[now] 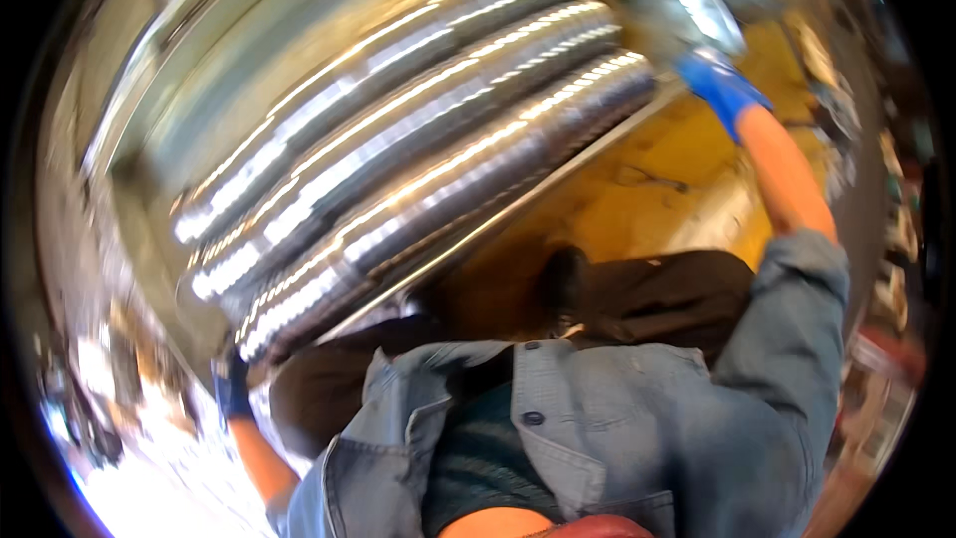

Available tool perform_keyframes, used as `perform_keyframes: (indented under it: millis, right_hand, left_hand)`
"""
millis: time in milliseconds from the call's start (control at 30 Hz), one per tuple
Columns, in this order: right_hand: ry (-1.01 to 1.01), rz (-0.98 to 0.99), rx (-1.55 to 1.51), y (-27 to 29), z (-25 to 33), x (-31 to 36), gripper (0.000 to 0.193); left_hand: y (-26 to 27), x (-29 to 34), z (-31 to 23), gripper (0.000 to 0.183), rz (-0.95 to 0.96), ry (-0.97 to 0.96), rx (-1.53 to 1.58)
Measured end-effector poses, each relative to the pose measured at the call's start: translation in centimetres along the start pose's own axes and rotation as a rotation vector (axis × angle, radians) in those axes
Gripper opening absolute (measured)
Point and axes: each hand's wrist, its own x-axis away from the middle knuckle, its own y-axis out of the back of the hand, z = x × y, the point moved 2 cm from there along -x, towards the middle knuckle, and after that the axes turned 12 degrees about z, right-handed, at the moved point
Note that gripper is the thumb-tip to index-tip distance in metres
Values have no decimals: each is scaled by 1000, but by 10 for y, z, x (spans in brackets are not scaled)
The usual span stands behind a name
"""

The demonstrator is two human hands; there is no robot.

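Observation:
A large shiny sheet of ribbed, corrugated metal (398, 149) stretches across the upper left and centre, tilted, blurred by motion. My left hand (232, 386), in a blue glove, grips its lower left corner. My right hand (719, 83), also in a blue glove, reaches up and holds the sheet's upper right edge. My blue denim jacket (597, 428) and dark trousers (657, 294) fill the lower middle.
A yellow-brown floor (647, 189) shows under the sheet on the right. Blurred clutter lines the right rim (886, 239) and the lower left rim (90, 379), too smeared to identify.

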Motion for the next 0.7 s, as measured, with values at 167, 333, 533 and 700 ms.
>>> perform_keyframes:
  millis: [167,333,533,700]
  right_hand:
    - [108,-65,-123,-111,-90,6,21]
    - [151,-134,49,-127,-122,-20,23]
    - [189,-140,293,-154,-106,-36,15]
    - [200,-140,339,-160,-109,-44,13]
  left_hand:
    - [82,-72,-96,47,-44,170,142]
    - [58,-60,-91,47,-353,499,1297]
    - [104,-63,-87,48,-551,273,1044]
    - [99,-62,-59,52,-270,479,960]
